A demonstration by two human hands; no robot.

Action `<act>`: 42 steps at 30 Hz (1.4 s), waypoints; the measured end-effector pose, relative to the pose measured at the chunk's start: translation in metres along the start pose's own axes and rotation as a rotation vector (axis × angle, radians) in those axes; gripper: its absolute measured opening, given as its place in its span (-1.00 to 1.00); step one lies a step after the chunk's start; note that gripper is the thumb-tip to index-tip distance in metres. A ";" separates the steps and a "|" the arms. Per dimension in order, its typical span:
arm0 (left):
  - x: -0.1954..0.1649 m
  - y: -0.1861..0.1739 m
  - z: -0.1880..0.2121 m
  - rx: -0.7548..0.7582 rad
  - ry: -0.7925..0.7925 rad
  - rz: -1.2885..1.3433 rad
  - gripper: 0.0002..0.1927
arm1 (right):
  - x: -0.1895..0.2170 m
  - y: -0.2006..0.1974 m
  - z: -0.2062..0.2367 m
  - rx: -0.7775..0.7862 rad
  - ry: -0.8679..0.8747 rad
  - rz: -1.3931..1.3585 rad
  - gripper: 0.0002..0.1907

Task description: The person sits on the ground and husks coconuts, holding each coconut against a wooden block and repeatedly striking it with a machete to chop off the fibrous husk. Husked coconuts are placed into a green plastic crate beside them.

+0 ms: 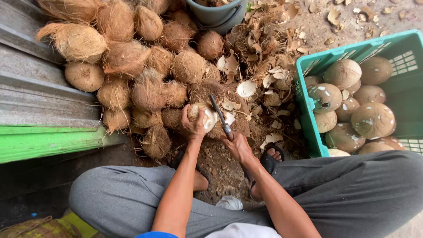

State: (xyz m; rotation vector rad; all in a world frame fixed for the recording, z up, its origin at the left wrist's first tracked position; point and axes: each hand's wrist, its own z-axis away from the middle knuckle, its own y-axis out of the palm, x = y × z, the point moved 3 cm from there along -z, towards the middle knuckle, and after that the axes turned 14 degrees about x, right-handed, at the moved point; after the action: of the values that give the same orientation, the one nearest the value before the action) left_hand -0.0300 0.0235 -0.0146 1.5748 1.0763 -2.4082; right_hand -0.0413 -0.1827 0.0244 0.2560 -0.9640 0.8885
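- Gripping a partly peeled coconut [202, 117], the left hand [192, 124] has its fingers wrapped over the top of it, pressing it down on a fibre-covered block [229, 110] in front of the knees
- The right hand [238, 147] is closed around the handle of a dark-bladed knife [220, 117]; the blade points away from the person and lies just beside the coconut's pale, bared side
- A heap of brown husked coconuts [132, 57] lies beyond and to the left of the hands, against a grey corrugated sheet [31, 88] with a green edge
- To the right stands a teal plastic crate [352, 53] holding smooth, shelled coconuts [372, 120]
- Shell chips and husk scraps [269, 75] litter the ground between block and crate
- A grey bucket [218, 15] sits at the top edge, behind the heap
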 end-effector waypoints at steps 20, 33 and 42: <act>-0.008 -0.015 0.008 0.114 0.390 0.081 -0.22 | 0.016 -0.010 0.022 -0.038 0.070 -0.159 -0.69; 0.001 -0.013 0.001 0.080 0.186 -0.066 -0.23 | 0.008 -0.005 0.016 0.036 0.182 -0.084 -0.67; 0.002 -0.006 -0.004 0.056 -0.221 0.367 -0.27 | 0.017 -0.023 0.020 -0.109 0.079 -0.164 -0.59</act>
State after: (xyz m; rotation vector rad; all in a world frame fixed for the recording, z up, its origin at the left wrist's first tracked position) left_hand -0.0305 0.0307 -0.0136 1.3394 0.6229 -2.3048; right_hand -0.0320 -0.1991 0.0537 0.2025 -0.9008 0.6893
